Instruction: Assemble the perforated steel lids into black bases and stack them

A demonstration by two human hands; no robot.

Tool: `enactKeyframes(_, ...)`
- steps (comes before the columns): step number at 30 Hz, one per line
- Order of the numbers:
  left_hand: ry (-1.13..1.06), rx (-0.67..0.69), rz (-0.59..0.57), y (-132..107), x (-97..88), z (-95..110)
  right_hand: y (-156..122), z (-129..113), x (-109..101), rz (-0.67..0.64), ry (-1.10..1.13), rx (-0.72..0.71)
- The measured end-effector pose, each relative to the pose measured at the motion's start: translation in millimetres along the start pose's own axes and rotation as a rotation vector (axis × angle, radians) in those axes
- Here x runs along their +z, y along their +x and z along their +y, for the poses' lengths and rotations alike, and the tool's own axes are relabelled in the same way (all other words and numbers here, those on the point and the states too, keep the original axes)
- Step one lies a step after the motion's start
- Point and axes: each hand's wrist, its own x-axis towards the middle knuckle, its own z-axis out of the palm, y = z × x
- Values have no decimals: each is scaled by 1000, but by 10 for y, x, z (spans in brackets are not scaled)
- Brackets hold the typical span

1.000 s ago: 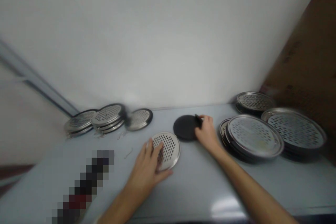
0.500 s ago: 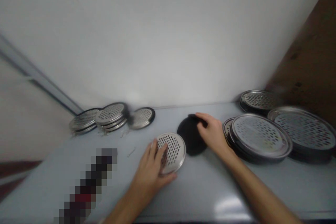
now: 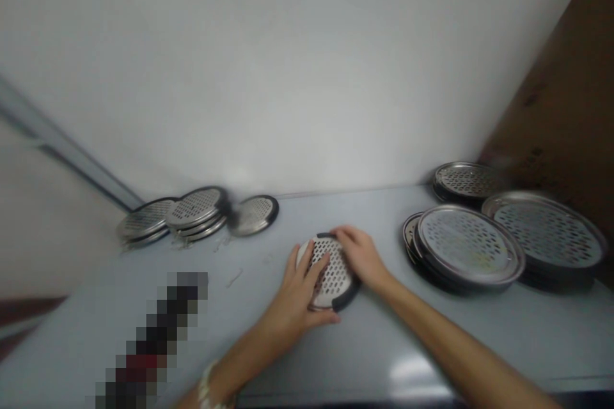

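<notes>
A round metal disc [image 3: 330, 271] with rows of oblong holes lies partly inside a black round cover [image 3: 346, 298] in the middle of the table. My left hand [image 3: 303, 291] grips the disc from its left side, fingers spread across the holes and thumb at the near rim. On the far right edge, my right hand [image 3: 359, 254] is closed on the black cover, its fingertips at the rim. The cover's dark band shows along the top and lower right of the disc; its underside is hidden.
At the back left are a stack of covered discs [image 3: 197, 208], another pair [image 3: 148, 220] and a single covered disc [image 3: 254, 214]. Larger perforated round plates [image 3: 470, 244] are stacked on the right. A wall [image 3: 307, 77] rises behind the table [image 3: 268, 358]; a brown board [image 3: 566, 115] stands right.
My left hand has moved the disc rightward, and it now overlaps the black cover that lay apart beside it. My right hand has shifted slightly left and down along the cover's edge.
</notes>
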Motion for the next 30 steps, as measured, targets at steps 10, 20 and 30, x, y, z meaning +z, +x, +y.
enactKeyframes(10, -164, 26, 175, 67, 16, 22, 44, -97, -58, -81, 304, 83)
enactKeyframes(20, -1106, -276, 373, -2, -80, 228, -38, -253, -102, -157, 249, -81)
enactKeyframes(30, 62, -272, 423, -286, -683, -589, 87, -30, -65, -88, -90, -90)
